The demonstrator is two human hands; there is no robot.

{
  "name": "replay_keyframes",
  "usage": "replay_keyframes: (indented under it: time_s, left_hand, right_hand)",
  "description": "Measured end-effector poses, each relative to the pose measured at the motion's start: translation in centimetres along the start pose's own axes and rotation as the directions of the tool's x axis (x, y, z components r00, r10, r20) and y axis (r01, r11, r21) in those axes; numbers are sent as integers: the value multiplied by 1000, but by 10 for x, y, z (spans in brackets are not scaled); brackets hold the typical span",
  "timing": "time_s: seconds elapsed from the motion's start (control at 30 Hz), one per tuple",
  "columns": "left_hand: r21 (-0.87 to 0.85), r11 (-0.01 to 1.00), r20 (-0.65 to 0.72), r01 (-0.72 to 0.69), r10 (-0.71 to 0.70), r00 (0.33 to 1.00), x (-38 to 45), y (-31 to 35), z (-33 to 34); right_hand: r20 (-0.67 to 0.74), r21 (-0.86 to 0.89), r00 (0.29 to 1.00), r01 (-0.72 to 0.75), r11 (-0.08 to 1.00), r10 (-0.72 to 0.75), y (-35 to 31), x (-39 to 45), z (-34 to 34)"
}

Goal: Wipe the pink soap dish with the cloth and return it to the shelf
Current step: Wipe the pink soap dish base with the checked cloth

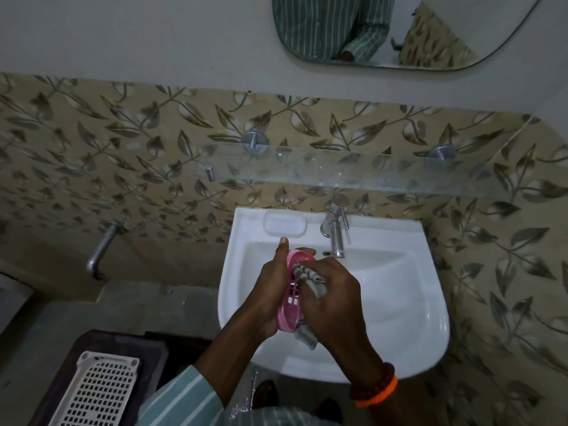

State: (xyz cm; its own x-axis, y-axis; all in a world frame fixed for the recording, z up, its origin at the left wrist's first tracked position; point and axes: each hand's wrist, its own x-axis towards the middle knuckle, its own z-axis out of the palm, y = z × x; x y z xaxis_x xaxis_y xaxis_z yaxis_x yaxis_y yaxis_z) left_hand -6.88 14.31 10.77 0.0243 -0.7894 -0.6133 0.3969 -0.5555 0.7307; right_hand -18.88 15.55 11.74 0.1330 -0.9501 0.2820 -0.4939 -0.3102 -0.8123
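My left hand (270,290) grips the pink soap dish (292,298) from its left side, tilted on edge above the white basin (399,318). The dish has slots in its base. My right hand (335,302) is closed around a grey striped cloth (310,276) and presses it into the inside of the dish. A tail of the cloth hangs out below my right palm. The glass shelf (353,172) is mounted on the wall above the basin, with nothing on it.
A chrome tap (336,235) stands at the back of the basin, with a moulded soap recess (284,226) to its left. A pipe spout (100,250) juts from the left wall. A white perforated panel (98,392) lies at lower left. A mirror (399,29) hangs above.
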Motion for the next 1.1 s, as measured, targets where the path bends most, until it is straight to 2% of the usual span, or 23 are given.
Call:
replay_keyframes:
  time_s: [0.07, 0.2, 0.27, 0.37, 0.5, 0.6, 0.73, 0.83, 0.9, 1.03, 1.1]
  left_hand:
    - [-37, 999, 17, 35, -35, 999, 0, -2, -1]
    - [-8, 1000, -2, 29, -29, 1000, -1, -6, 0]
    - [3, 1000, -6, 0, 0, 1000, -3, -5, 1]
    - [-19, 1000, -31, -13, 12, 999, -2, -1, -3]
    - [6, 1000, -28, 8, -8, 1000, -2, 2, -6]
    - [64, 998, -9, 10, -9, 1000, -2, -2, -5]
    - [69, 998, -14, -7, 8, 1000, -1, -3, 1]
    - [37, 999, -33, -19, 21, 999, 0, -3, -1]
    - [31, 999, -35, -19, 20, 999, 0, -4, -1]
    - [12, 1000, -32, -2, 2, 999, -3, -6, 6]
    - [8, 1000, -35, -6, 6, 999, -3, -8, 11]
  right_hand:
    - [41, -34, 996, 80, 996, -78, -1, 2, -1]
    - [29, -362, 997, 83, 928, -77, -3, 5, 0]
    - [3, -366, 1000, 22, 930, -23, -2, 2, 1]
    - [42, -241, 998, -39, 970, 50, 6, -5, 3]
    - [155, -301, 987, 97, 949, -52, 7, -10, -1]
    - [122, -361, 983, 171, 917, -136, 7, 4, -8]
    - [-18, -157, 998, -67, 985, 65, 5, 9, -8]
    - [9, -63, 976, -217, 974, 218, 5, 3, -2]
    - [12, -51, 972, -232, 971, 233, 3, 5, -2]
    - [-83, -81, 971, -232, 969, 225, 1, 20, -2]
    - [-119, -30, 958, -267, 963, 262, 2, 18, 2]
